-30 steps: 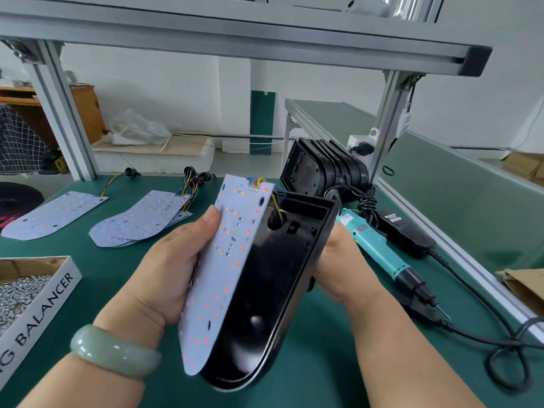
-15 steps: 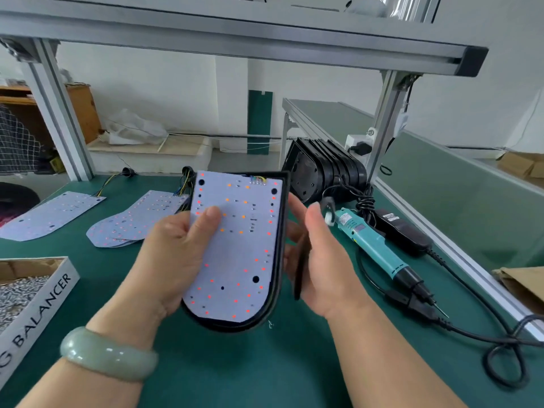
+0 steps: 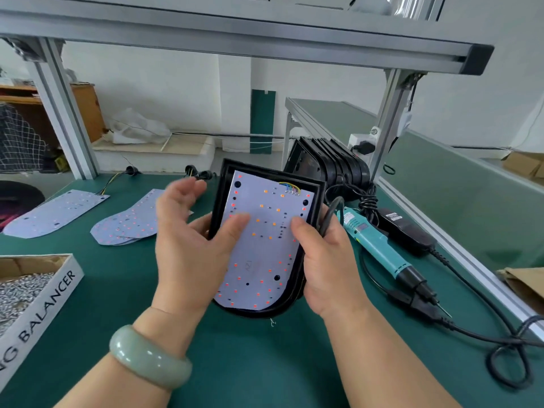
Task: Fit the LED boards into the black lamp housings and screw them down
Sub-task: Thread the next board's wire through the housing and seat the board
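The housing [image 3: 218, 201] is held up off the green surface [image 3: 265, 363] in the middle of the frame, open side turned toward the camera, so that the board [image 3: 265, 254] can be seen and seated. The board is lying inside the black rim, with its coloured wires at the upper right corner.

The right hand [image 3: 326, 260] is wrapped round the right edge of the housing. Its fingers are hidden behind the housing and its thumb is laid on the board, apparently to steady both parts. The left hand [image 3: 188, 245] is set against the left edge with only its thumb pressed on the board. Its fingers [image 3: 179, 195] are spread, lifted and blurred, and nothing is gripped by them.

No screws are seen in the board's holes, so fitting is judged nearly done and screwing not yet begun. The screwdriver [image 3: 379, 248] is lying just to the right, and the box of screws [image 3: 35, 293] is at the lower left, both within reach. Spare boards [image 3: 129, 222] are spread out at the left, and more housings [image 3: 329, 163] are stacked behind.

A second earlier the board was tilted out of the housing like an open cover, and it has since been laid flat inside. Half a second ago the left fingers were flat on the board and the right hand was open beside the edge. Since then the left fingers have been raised and the right hand closed on the housing.
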A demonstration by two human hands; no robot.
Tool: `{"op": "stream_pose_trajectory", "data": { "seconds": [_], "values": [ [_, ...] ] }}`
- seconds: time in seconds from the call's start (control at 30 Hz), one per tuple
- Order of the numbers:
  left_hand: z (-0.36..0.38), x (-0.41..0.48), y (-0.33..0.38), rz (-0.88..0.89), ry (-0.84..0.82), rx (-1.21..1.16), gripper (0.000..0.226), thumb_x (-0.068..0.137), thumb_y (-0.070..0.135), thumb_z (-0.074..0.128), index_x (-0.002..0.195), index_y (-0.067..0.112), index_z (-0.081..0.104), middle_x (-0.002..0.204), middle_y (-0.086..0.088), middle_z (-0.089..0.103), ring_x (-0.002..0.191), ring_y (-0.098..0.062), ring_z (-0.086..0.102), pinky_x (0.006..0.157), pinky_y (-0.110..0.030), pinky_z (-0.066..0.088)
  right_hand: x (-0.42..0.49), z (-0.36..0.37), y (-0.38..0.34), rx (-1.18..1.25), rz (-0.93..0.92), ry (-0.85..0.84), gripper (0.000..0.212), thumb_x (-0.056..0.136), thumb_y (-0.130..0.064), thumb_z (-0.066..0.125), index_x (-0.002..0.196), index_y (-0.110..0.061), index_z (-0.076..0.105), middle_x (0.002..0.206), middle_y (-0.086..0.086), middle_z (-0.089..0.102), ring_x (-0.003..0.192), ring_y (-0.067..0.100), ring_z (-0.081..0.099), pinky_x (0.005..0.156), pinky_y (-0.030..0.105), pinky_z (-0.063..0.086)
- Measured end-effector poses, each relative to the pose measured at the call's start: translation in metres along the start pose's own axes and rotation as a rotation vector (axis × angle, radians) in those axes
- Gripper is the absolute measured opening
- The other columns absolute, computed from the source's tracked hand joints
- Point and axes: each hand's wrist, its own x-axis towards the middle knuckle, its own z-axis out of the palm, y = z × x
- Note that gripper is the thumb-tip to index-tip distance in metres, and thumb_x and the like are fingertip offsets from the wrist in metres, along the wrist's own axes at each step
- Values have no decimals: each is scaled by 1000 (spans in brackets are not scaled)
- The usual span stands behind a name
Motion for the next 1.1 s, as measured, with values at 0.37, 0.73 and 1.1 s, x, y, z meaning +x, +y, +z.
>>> {"op": "stream_pose_trajectory", "data": {
  "seconds": [0.37,0.73,1.1],
  "values": [
    [-12,12,-3,-154,-273,-169,36,73,34,73,104,44,60,102,11,72,96,-12,69,82,-36,54,-6,5,-3,-223,-44,1,9,94,-14,60,96,-20,67,87,-13,74,81,1,68,68,12,49],
    [-6,12,1,-18,-164,42,13,84,29,72,86,32,60,81,22,70,73,0,66,63,-17,52,-3,5,-3,-275,33,114,10,92,-26,63,96,-18,68,97,3,74,95,26,69,88,45,55],
    [-6,13,0,-133,-135,-37,23,74,25,81,88,24,63,79,14,74,68,-7,70,56,-22,54,-6,4,-6,-310,37,-27,23,81,-4,70,99,-16,64,87,-2,75,76,11,71,64,20,53]
  ]
}}
